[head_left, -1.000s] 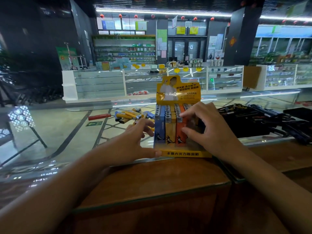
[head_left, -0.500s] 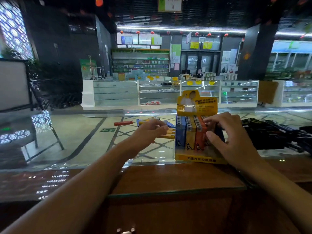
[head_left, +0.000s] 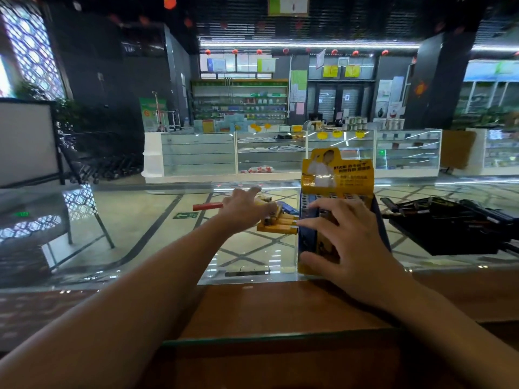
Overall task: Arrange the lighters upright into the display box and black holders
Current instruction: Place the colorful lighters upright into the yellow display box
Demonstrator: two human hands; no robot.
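Display box [head_left: 337, 175], yellow with a tall printed back card, stands upright on the glass counter [head_left: 168, 234] just past the wooden ledge [head_left: 266, 310]; right hand [head_left: 348, 248] spread over its front, fingers straight and apart, thumb low on the front face, pressing on the lighters standing inside. Left of the box, loose yellow lighters [head_left: 278, 223] lie flat in a small pile; left hand [head_left: 244, 211] reaches over them, fingers extended, whether it pinches one I cannot tell. Beyond that hand a red lighter [head_left: 207, 206] lies alone; black holders [head_left: 449, 226] sit to the right of the box.
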